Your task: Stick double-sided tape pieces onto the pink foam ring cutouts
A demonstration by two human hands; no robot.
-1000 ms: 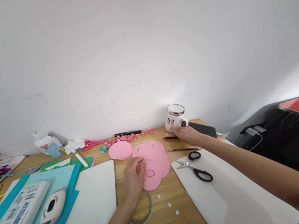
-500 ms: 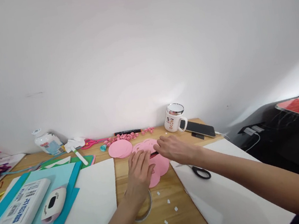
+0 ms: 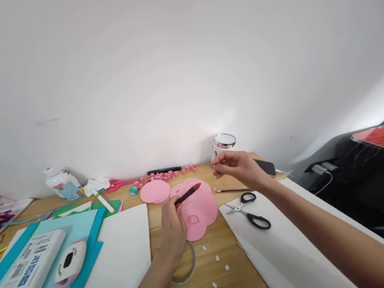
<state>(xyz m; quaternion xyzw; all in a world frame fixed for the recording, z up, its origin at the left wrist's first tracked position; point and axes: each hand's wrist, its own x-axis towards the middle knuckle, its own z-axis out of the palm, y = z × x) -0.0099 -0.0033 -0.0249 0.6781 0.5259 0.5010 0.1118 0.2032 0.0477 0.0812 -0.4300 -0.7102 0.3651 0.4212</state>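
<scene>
My left hand [image 3: 173,227] is closed round a dark pen with a red end [image 3: 188,194], which slants up to the right over pink paper circles [image 3: 210,206]. Those circles overlap on the wooden table, and a smaller curved cut or outline shows on the nearest one. Raised to the right, my right hand [image 3: 234,165] has its fingers curled together in front of the white mug [image 3: 218,150]; anything held there is too small to make out. Below it lie a thin dark pencil [image 3: 232,190] and black-handled scissors [image 3: 246,210]. A tape roll [image 3: 191,270] rests beside my left wrist.
More pink circles [image 3: 155,191] and small pink curls [image 3: 164,176] lie toward the wall. White boards [image 3: 127,239] flank the work area. On the left are teal sheets, a long white box [image 3: 28,276] and a bottle [image 3: 62,183]. A phone [image 3: 266,167] sits far right.
My right hand has lifted off the pink circles and moved right and up, uncovering the scissors and pencil. My left hand has turned, and the pen's red end now points up to the right.
</scene>
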